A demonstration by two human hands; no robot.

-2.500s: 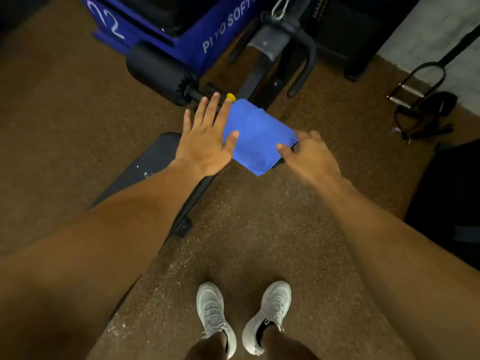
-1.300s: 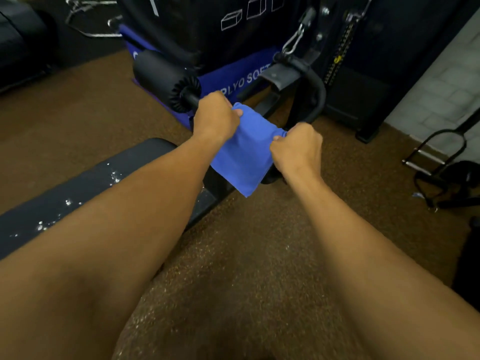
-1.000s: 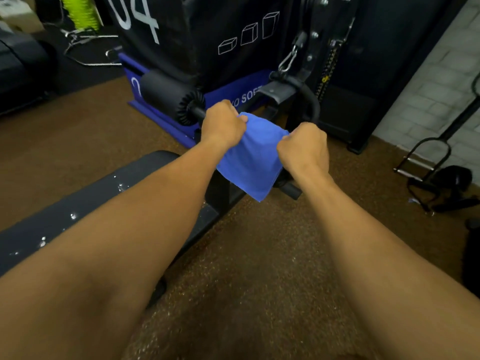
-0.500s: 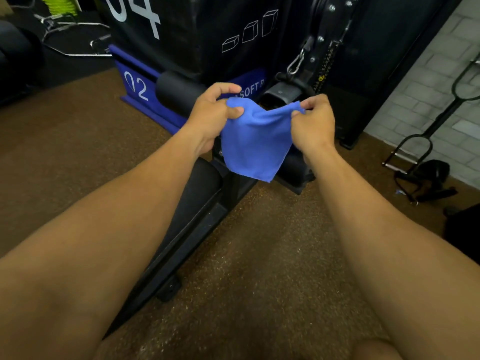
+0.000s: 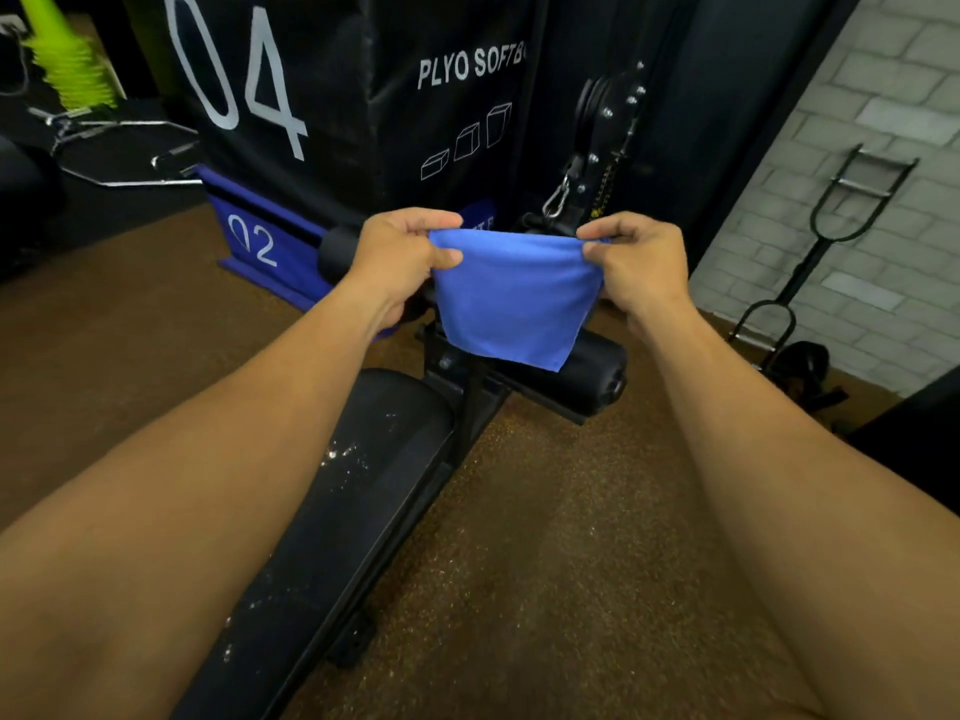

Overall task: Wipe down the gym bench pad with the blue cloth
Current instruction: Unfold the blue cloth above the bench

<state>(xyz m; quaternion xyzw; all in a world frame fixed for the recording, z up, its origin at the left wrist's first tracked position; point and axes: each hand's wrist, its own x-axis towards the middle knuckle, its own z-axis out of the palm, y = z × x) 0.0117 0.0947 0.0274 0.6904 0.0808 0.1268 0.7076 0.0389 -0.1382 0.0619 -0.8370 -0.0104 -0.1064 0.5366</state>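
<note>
The blue cloth [image 5: 511, 298] hangs flat in the air, stretched between both hands above the far end of the bench. My left hand [image 5: 400, 257] pinches its upper left corner and my right hand [image 5: 636, 262] pinches its upper right corner. Below them the black gym bench pad [image 5: 384, 459] runs from the lower left toward the centre, with white specks and droplets on its surface. My left forearm covers much of the pad's near part.
A black foam roller [image 5: 587, 376] sticks out at the bench's far end. Behind stand a black plyo soft box [image 5: 322, 90] on a blue one [image 5: 270, 252], a cable machine with carabiner [image 5: 558, 197], and a handle attachment [image 5: 810, 241] against the brick wall. Brown rubber flooring [image 5: 545, 537] lies around.
The cloth was lifted off the bench end by both hands, raised, and its top edge spread out taut; the view tilted up toward the plyo boxes.
</note>
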